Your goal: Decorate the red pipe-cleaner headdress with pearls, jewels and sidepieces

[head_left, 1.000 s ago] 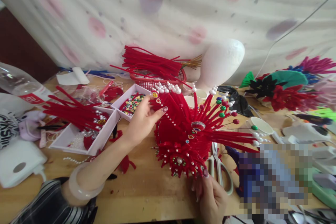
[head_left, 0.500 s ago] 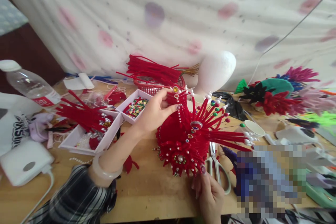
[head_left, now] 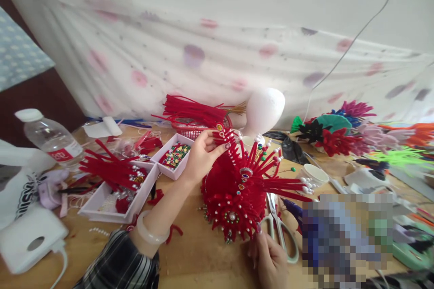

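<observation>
A red headdress (head_left: 222,178) of fuzzy chenille stems, set with pearls, gems and a large flower, is held up over the table between both hands. My left hand (head_left: 205,156) pinches its upper left edge, thumb in front, beside a yellow gem and a hanging pearl string. My right hand (head_left: 269,255) has its fingers closed at the bottom edge, under the flower; the fingertips are partly hidden. Bead-tipped red stems (head_left: 286,185) fan out from the headdress's right side. Scissors (head_left: 280,230) with pale handles lie just behind my right hand.
A white box of gems (head_left: 174,174) and another white box (head_left: 101,216) with pearls stand left. Behind are a red basket (head_left: 186,133) of stems and a white foam head (head_left: 266,108). A bottle (head_left: 50,137), paper cup (head_left: 315,176) and chenille flowers (head_left: 335,137) sit around.
My view has tilted up, so the table things sit lower in the picture and more wall shows. Both hands keep their hold on the headdress, which has hardly moved.
</observation>
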Demonstrator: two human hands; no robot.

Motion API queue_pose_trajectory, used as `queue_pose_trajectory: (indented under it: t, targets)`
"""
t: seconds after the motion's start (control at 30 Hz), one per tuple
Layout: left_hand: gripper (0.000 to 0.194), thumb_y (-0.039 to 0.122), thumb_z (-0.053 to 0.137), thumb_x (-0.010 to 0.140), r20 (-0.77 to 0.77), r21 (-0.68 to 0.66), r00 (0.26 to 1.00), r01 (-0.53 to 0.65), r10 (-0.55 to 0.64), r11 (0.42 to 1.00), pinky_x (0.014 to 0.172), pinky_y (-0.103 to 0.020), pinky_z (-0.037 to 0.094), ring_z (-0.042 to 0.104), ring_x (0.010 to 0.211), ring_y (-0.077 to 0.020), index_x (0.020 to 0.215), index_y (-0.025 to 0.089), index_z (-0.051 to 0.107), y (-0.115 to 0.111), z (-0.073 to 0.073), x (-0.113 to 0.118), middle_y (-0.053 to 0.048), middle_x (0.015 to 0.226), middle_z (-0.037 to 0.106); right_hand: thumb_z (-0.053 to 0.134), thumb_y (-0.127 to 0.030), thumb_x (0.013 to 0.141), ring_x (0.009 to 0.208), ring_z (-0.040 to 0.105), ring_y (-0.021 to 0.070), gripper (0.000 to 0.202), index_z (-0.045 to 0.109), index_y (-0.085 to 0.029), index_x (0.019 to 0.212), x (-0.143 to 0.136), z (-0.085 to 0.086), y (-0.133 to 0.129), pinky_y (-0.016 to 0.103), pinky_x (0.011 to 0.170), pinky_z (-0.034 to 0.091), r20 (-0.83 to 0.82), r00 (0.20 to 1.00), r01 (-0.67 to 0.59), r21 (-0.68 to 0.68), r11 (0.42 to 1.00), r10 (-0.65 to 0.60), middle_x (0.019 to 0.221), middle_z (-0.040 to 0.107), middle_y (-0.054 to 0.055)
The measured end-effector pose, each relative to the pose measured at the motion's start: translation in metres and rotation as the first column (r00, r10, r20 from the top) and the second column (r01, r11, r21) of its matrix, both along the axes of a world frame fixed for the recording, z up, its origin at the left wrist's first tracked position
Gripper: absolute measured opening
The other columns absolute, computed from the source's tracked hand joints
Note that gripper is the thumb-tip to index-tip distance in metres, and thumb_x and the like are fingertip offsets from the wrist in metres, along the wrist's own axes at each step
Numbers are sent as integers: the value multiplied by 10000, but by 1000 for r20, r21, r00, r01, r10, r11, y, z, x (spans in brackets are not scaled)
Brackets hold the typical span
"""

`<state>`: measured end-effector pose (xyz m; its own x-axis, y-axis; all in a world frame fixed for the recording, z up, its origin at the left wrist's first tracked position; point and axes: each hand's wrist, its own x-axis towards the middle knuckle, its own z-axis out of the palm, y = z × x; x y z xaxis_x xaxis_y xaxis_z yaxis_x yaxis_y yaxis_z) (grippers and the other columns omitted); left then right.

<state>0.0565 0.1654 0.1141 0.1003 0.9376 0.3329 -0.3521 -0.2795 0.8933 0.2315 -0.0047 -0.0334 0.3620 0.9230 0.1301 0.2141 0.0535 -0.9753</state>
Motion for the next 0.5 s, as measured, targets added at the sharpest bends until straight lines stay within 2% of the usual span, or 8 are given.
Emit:
queue_pose_trajectory:
  t: [0.13,0.23,0.33,0.5]
  targets:
    - [401,244,851,649,1,6,997,74,-74,997,882,-337,552,723,917,-194,942,180,585,9,13,7,-58,971,766,526,-579,914,364,471,121,596,520,-174,477,-2,2,0,227,375,331,13,1000,-15,44,999,15,422,520,23]
    - [451,253,907,558,-118,-44,966,227,-230,973,831,-341,564,730,866,-208,887,163,612,15,19,9,-68,921,772,509,-563,929,374,465,119,592,515,-172,485,0,-1,0,226,389,327,12,999,-33,35,999,32,431,522,24]
    - [463,205,910,533,-259,-57,896,358,-360,932,791,-338,569,734,835,-212,902,156,635,19,24,8,-67,888,771,494,-566,935,385,453,112,588,508,-172,500,1,-5,1,226,405,321,3,999,-48,21,999,47,440,509,17]
    - [388,158,856,602,-427,15,815,438,-391,899,865,-364,562,730,894,-214,945,159,676,22,44,8,-73,949,772,462,-584,944,418,447,108,598,481,-174,509,-4,-3,0,230,441,306,-20,998,-59,26,998,59,457,498,11]
